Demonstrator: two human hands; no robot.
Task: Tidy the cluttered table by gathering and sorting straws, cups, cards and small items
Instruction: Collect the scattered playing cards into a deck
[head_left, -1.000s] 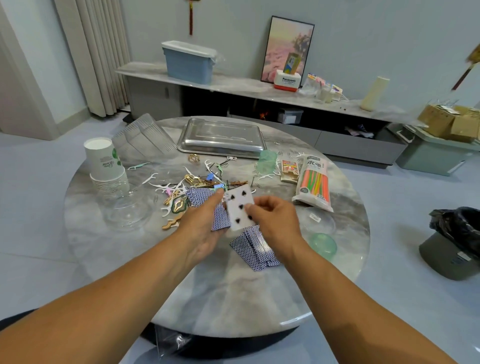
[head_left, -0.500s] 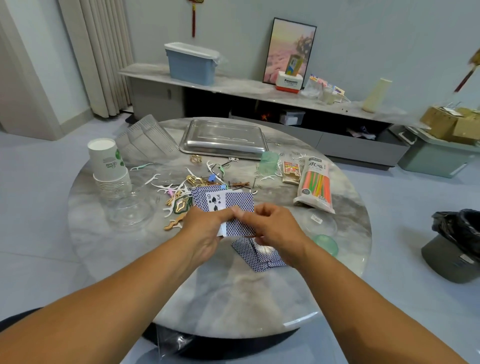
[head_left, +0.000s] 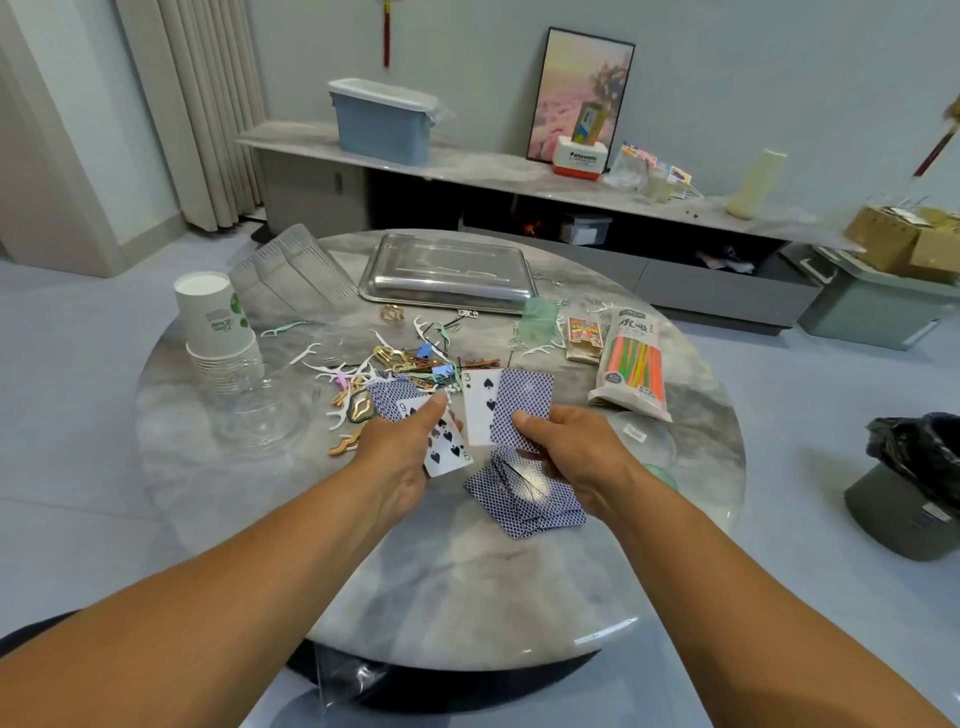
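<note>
I was partway into the cards and little else had been dealt with. My left hand (head_left: 400, 457) was curled around a small fan of playing cards (head_left: 441, 441), thumb pressed on top, a nine of spades face up at the front. My right hand (head_left: 566, 452) pinched two more cards (head_left: 501, 405), a three of spades and a blue-backed one, just beside the left hand's fan. Right under my right hand a loose heap of face-down cards (head_left: 524, 499) lay on the table (head_left: 467, 587), not yet gathered.

I judged most of the job was left. Just beyond my left hand the scatter of floss picks, clips and gold trinkets (head_left: 384, 364) was unsorted. The bag of coloured straws (head_left: 634, 364) lay sealed beyond my right hand, with a small printed packet (head_left: 584, 338) beside it.

As for containers: the stack of paper cups (head_left: 218, 332), already nested, stood well off to the left of my left hand, next to a clear plastic bowl (head_left: 260, 415) with nothing I could see in it. Clear plastic cups (head_left: 291, 265) lay tipped further back. The steel tray (head_left: 447, 275) at the far side looked upside down, holding nothing. A pale green lid or dish (head_left: 660, 475) peeked out from behind my right wrist; I could not tell its contents.
</note>
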